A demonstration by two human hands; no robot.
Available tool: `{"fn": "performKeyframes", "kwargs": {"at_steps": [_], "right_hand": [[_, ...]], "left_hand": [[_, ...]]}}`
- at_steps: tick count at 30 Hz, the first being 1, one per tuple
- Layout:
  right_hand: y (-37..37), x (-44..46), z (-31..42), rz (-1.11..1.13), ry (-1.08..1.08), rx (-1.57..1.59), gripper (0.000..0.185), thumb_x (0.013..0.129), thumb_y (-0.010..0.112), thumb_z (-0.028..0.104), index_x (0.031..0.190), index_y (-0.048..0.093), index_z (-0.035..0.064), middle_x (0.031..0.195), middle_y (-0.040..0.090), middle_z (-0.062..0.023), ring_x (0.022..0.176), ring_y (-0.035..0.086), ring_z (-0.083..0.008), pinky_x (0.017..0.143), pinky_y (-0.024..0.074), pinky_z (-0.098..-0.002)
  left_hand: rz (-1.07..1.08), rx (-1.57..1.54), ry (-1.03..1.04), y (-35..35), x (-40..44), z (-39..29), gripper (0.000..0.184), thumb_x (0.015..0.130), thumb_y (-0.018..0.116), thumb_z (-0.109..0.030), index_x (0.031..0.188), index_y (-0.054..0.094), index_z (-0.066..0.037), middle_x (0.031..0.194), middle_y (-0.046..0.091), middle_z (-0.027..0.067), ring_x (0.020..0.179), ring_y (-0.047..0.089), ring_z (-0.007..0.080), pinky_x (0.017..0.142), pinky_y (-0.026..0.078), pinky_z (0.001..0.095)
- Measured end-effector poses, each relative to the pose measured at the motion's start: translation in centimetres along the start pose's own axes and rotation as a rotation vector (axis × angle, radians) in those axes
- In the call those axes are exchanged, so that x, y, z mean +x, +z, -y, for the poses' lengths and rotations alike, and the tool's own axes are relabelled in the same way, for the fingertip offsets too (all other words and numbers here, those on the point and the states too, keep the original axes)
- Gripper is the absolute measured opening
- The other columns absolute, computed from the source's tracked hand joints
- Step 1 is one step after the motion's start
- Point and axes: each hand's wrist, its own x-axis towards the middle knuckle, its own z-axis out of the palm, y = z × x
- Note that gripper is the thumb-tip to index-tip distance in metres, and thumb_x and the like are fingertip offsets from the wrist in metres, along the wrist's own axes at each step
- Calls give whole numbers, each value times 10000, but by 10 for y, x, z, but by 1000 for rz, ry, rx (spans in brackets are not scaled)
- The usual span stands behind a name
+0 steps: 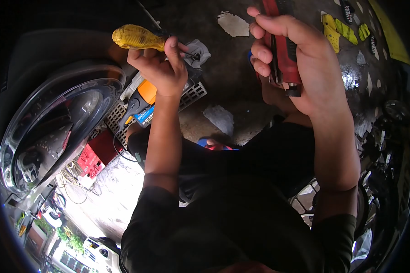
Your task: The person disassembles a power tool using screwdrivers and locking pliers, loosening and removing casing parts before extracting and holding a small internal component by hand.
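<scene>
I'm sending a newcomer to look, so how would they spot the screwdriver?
From the dark shirt at the bottom, follow the arm on the left up to the left hand. The screwdriver is there, handle pointing left. That bulky handle is yellow, whereas the right hand holds a red tool.

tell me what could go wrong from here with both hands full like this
The left hand grips a yellow-handled screwdriver with its shaft pointing toward a grey part; a slip might gouge that part.

The right hand holds a red tool above the right leg; if the grip loosens, it could drop onto the leg.

A thin cable loops close to the person's other leg, so it might snag.
</scene>
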Motion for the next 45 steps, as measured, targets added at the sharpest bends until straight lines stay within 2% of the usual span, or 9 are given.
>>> {"fn": "performKeyframes", "kwargs": {"at_steps": [12,17,22,26,28,33,39,41,45], "right_hand": [[11,-11,7,-137,-92,-533,391,945,652,180,1272,606,-30,886,586,-44,691,513,-94,620,423,-272],[8,5,4,-141,-943,-1146,578,862,745,-3,1407,554,-15,1078,705,-94,1012,668,-172,927,528,-296],[39,-3,34,-181,-1156,-1137,413,864,723,81,1246,605,-22,1032,679,-93,867,655,-174,772,546,-337],[41,-5,28,-183,-1170,-1535,487,831,760,109,1296,629,51,986,695,-65,828,673,-227,774,552,-327],[49,-19,31,12,-759,-1875,504,808,756,104,1300,649,81,931,692,-69,785,675,-268,762,553,-336],[64,-13,30,-71,-1135,-1165,500,822,724,102,1298,616,-5,991,692,-130,830,671,-202,787,545,-339],[37,-3,13,-70,-636,-587,438,935,661,285,1244,658,-25,823,590,-17,646,492,-80,564,391,-253],[13,16,9,52,-243,-148,410,880,710,255,1183,624,-8,867,635,-52,709,612,-154,608,491,-306],[7,37,-24,-155,-139,-259,360,836,793,236,1066,612,27,873,672,-48,747,695,-131,574,523,-278]], "left_hand": [[44,111,-13,-1,0,1,394,1035,579,-49,1256,254,-26,906,642,160,662,701,181,550,543,236],[59,274,-52,-8,-2,2,225,995,668,-71,1139,545,50,843,703,89,676,710,129,601,557,242],[99,309,18,-12,7,1,361,919,800,-281,1080,648,4,786,715,89,607,698,160,562,546,269],[186,325,15,-16,3,1,335,960,759,-236,1152,635,9,820,732,73,695,750,138,627,581,266],[190,336,12,-16,3,2,356,955,765,-248,1165,637,10,830,737,74,697,751,142,634,586,274],[216,388,144,-8,-2,13,393,909,806,-331,977,595,-6,745,695,115,549,673,274,504,529,330],[219,278,-12,5,-6,14,372,954,751,-293,1120,574,-11,845,735,121,638,726,284,566,577,360],[276,219,-72,0,-4,12,259,1048,608,-180,1187,519,20,851,695,83,697,714,142,617,565,270],[257,124,-84,-6,10,15,356,1086,508,-334,1165,507,13,833,696,93,687,711,161,603,558,272]]}}
